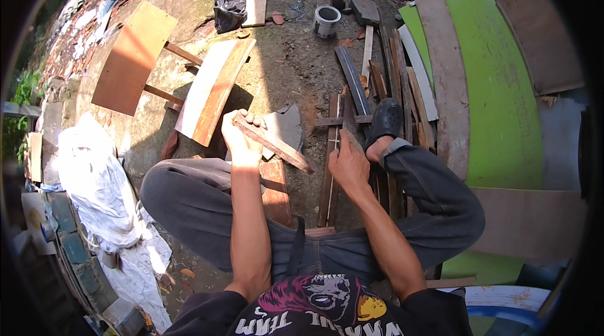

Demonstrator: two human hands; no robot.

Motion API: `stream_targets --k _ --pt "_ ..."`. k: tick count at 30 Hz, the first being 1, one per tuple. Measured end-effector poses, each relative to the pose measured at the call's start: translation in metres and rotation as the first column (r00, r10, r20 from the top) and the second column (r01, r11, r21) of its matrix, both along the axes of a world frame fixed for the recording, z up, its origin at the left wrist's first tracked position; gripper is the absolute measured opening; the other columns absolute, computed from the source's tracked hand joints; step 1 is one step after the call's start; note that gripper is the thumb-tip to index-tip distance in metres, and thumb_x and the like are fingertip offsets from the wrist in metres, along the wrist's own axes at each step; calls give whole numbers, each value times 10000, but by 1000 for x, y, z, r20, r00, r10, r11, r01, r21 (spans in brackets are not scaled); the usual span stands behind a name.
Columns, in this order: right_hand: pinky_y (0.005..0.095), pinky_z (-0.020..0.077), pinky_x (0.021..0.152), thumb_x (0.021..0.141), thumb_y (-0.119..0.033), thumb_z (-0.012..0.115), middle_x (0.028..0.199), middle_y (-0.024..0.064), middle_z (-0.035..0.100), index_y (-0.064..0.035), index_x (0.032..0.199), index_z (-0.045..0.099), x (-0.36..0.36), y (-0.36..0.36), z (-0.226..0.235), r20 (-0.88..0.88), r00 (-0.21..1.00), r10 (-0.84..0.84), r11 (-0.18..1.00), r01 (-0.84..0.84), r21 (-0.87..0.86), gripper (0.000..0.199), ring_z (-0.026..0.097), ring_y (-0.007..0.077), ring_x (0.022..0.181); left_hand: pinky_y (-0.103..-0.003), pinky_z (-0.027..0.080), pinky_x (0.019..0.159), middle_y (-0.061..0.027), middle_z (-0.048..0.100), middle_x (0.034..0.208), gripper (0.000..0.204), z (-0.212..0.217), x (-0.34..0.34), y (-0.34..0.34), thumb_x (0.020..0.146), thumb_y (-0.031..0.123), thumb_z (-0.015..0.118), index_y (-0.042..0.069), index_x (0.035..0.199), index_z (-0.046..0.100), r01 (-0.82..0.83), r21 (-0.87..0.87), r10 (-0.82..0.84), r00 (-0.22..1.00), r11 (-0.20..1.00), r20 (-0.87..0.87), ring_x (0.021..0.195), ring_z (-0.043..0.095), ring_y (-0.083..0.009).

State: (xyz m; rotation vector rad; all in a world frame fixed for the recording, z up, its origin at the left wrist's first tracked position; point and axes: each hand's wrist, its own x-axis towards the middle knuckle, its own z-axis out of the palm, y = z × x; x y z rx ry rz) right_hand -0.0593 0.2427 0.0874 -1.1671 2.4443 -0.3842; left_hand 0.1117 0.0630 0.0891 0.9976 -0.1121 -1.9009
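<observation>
My left hand (244, 141) is closed around a short, rough wooden stick (277, 145), which slants down to the right above the ground between my knees. My right hand (350, 161) is closed at the lower end of a narrow, flat, brownish piece (350, 123); whether this is a blade or a strip of wood I cannot tell. Beneath that hand lie long wooden strips (329, 175), and a short crosspiece (333, 121) lies across them. A dark clog (384, 119) on my right foot rests beside these strips. Behind my left hand is a grey stone slab (286, 127).
Two orange-brown boards joined by bars, one the left board (133, 59), stand at the left. Further off are a paint can (326, 21), a black plastic bag (230, 12) and a dark block (365, 11). Green panels (494, 78) lie right; a white sheet (94, 179) lies left.
</observation>
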Motion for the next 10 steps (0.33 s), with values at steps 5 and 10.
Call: stream_targets --k 5,10 --pt "513 504 844 836 -234 599 1034 257 635 -63 1444 377 5 36 -92 -29 980 199 955 -187 231 670 644 404 964 -328 427 591 -19 467 649 234 1 -29 4 894 298 557 111 782 472 85 55 -89 993 995 79 592 480 -171" --pt "490 437 1024 840 -279 644 1275 299 553 -172 1540 200 1 73 -128 192 969 158 803 -239 546 836 595 407 1138 -317 424 598 -36 499 656 287 -25 -36 13 946 338 571 102 796 503 148 36 -151 983 988 103 592 496 -171"
